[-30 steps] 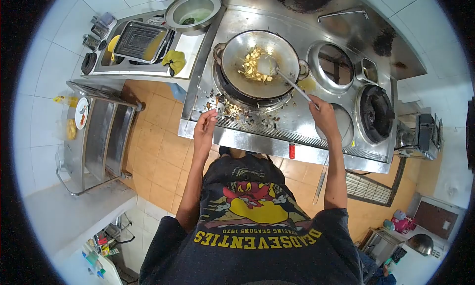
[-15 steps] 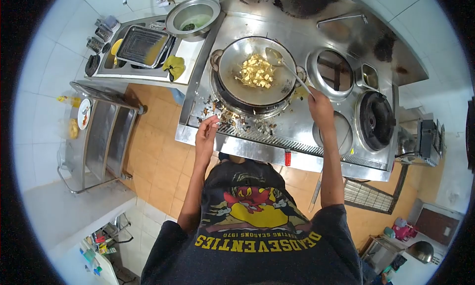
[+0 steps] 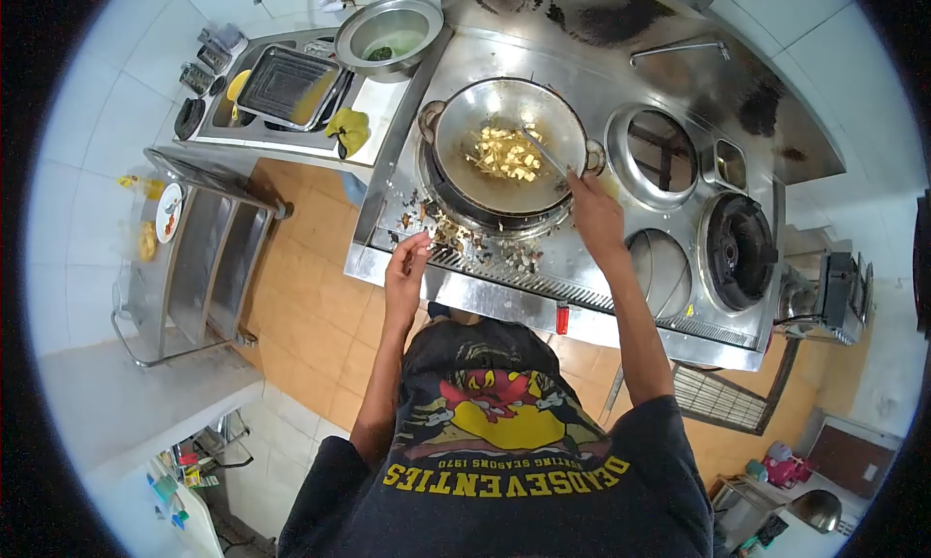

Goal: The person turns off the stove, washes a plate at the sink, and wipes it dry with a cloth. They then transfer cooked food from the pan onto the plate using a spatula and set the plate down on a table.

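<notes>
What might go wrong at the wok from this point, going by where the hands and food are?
The right hand grips the long-handled utensil close to the wok's side handle; if that metal is hot, knuckles might brush it. A brisk stir could push the food pieces over the rim. The left hand is beside loose scraps near the wok, so it may catch a splash.

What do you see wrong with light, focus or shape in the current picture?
In the head view, wide-angle distortion bends the outer edge of the steel back panel, and the corners go black; in the head view, light glares on the bare stove top and inside the wok; in the head view, small items near the rim look soft.
</notes>
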{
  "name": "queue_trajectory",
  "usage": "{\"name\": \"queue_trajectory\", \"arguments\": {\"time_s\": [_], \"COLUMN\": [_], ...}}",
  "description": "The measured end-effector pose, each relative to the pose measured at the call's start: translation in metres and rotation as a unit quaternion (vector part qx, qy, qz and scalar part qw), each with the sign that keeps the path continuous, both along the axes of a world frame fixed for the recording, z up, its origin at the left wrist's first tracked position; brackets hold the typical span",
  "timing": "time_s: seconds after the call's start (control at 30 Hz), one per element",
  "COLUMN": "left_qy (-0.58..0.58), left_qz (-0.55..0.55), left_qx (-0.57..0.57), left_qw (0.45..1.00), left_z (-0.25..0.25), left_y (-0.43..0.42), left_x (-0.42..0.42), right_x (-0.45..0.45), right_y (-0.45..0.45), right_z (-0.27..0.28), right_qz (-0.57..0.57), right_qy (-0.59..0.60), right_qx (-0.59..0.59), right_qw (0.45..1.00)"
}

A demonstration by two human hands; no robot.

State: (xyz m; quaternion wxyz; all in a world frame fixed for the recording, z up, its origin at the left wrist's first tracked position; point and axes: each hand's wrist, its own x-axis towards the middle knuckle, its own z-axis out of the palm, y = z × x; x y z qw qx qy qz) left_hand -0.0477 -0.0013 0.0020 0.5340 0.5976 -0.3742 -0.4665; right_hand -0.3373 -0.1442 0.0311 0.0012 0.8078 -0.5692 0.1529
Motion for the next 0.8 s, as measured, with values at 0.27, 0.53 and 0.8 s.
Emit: {"name": "queue_trajectory", "arguments": {"time_s": [0.27, 0.53, 0.8], "left_qy": [0.013, 0.014, 0.048], "left_qz": [-0.024, -0.026, -0.032], "left_qx": [0.002, 0.006, 0.021], "left_qw": [1.000, 1.000, 0.998], "left_z": [-0.002, 0.000, 0.000], "left_y": [-0.008, -0.004, 0.000], "left_x": [0.001, 0.016, 0.041], "right_x": [0.000, 0.035, 0.033], "right_y": [-0.004, 0.012, 0.028], "right_z": [-0.016, -0.024, -0.020], "right_qz": [-0.030, -0.042, -0.120], "right_qy": [-0.015, 0.001, -0.014], "right_qx": [-0.036, -0.003, -0.006], "right_qw": [0.999, 0.999, 0.993]}}
